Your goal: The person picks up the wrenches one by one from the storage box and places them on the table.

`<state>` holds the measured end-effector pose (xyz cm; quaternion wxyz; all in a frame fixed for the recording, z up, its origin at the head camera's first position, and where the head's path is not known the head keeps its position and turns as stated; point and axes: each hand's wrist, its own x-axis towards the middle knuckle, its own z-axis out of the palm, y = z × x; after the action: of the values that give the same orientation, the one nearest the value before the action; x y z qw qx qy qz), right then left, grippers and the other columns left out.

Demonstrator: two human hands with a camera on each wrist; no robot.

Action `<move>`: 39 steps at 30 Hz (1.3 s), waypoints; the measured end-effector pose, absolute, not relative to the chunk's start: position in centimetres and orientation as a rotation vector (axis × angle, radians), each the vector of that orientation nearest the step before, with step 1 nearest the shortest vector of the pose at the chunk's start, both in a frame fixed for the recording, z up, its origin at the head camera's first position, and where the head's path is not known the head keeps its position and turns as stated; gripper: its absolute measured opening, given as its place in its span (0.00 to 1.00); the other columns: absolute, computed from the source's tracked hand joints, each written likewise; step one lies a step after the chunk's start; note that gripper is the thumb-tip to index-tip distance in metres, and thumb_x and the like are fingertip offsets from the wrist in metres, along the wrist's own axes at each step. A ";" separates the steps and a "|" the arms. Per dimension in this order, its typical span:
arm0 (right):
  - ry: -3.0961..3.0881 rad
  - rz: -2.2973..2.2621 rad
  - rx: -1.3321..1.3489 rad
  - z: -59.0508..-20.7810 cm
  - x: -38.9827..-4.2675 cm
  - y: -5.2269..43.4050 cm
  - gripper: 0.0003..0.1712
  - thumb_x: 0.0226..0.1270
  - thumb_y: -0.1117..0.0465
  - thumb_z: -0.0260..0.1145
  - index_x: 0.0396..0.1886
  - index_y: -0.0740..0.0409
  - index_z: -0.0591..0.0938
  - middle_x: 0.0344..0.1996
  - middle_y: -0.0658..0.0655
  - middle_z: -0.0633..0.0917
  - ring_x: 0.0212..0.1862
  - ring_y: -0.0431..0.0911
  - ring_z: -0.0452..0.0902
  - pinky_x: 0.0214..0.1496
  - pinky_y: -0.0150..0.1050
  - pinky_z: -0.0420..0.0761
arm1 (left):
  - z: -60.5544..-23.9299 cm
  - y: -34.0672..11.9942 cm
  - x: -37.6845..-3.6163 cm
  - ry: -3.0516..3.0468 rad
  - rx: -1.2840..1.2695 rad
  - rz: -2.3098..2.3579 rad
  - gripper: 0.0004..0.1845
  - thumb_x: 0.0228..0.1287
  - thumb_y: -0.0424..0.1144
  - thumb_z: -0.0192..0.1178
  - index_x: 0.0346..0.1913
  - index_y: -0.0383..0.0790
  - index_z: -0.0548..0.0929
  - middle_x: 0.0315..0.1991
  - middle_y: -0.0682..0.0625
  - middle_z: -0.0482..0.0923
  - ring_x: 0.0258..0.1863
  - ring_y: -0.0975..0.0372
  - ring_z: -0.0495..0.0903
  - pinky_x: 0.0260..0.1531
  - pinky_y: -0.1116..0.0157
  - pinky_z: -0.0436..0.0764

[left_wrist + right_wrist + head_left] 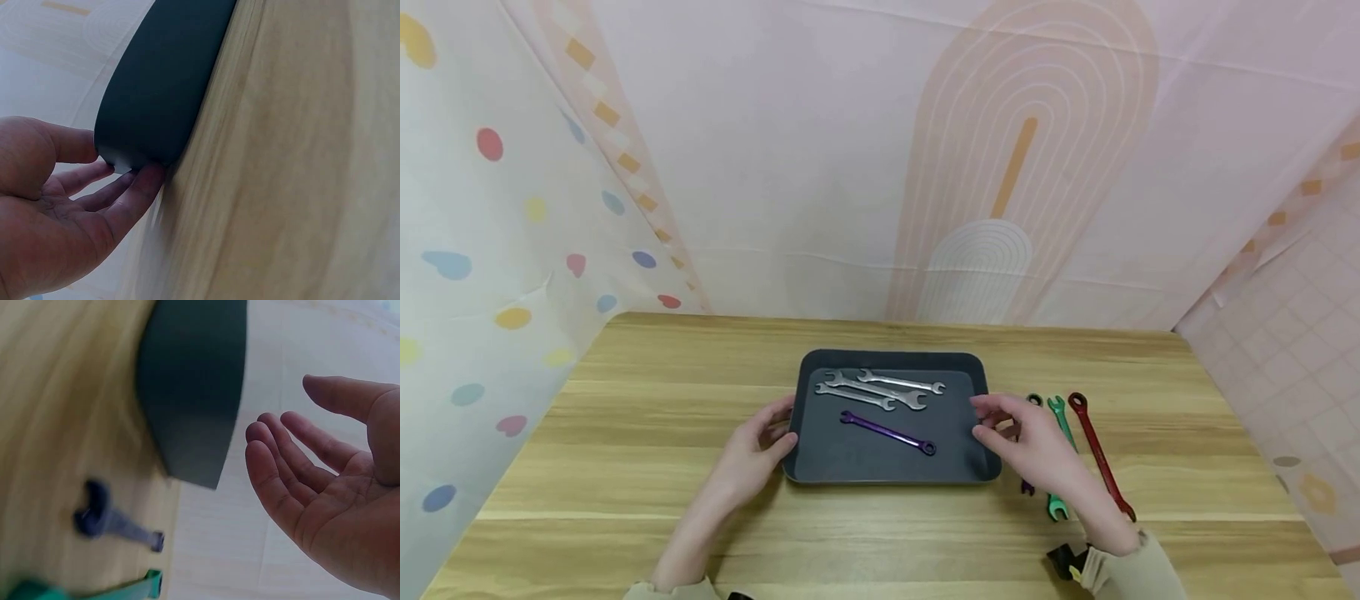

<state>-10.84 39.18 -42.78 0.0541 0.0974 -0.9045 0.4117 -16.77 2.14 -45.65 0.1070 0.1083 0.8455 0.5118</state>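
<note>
Head cam: I'm seeing the dark tray (820,467) sitting mid-table (625,467), holding three silver wrenches (880,390) and a purple wrench (887,432). Left hand (758,454) is touching its left rim, fingers relaxed. Right hand (1037,442) is hovering just off the right rim, fingers apart, over the coloured wrenches (1093,450).

Left wrist: fingertips (140,181) are resting against the tray corner (156,94), not clamped.

Right wrist: palm (331,487) is hanging open, clear of the tray (194,394).

Head looks down; wrist views closely share tray (891,360).
</note>
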 end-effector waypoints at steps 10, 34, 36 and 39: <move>-2.802 1.141 0.446 -40.8 -11.8 36.2 0.19 0.72 0.63 0.70 0.61 0.57 0.85 0.45 0.57 0.89 0.45 0.43 0.84 0.46 0.32 0.87 | -45.8 2.2 -16.7 2.483 0.315 1.526 0.30 0.77 0.26 0.54 0.78 0.29 0.65 0.72 0.29 0.73 0.70 0.40 0.78 0.71 0.52 0.79; -2.968 0.966 0.711 -38.7 -15.8 30.3 0.23 0.74 0.59 0.69 0.65 0.58 0.83 0.54 0.57 0.88 0.53 0.51 0.86 0.50 0.36 0.85 | -45.9 2.1 -16.7 2.491 0.319 1.522 0.30 0.76 0.26 0.55 0.78 0.30 0.65 0.72 0.29 0.73 0.69 0.41 0.79 0.69 0.53 0.81; -2.982 0.937 0.727 -38.7 -16.1 29.9 0.23 0.74 0.59 0.70 0.66 0.59 0.83 0.54 0.57 0.89 0.52 0.50 0.86 0.50 0.37 0.85 | -45.9 2.1 -16.7 2.491 0.320 1.524 0.30 0.77 0.26 0.55 0.78 0.30 0.65 0.72 0.29 0.73 0.69 0.40 0.79 0.70 0.52 0.81; -3.005 0.910 0.752 -38.8 -16.6 29.2 0.24 0.74 0.59 0.70 0.67 0.59 0.82 0.55 0.57 0.89 0.52 0.50 0.85 0.52 0.41 0.86 | -45.8 2.1 -16.7 2.495 0.317 1.527 0.30 0.76 0.26 0.55 0.78 0.30 0.65 0.72 0.29 0.73 0.69 0.40 0.79 0.70 0.52 0.80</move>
<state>-16.57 29.19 -38.76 -0.0436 0.2326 -0.9299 0.2815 -16.69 2.12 -45.79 0.0996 0.1071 0.8437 0.5166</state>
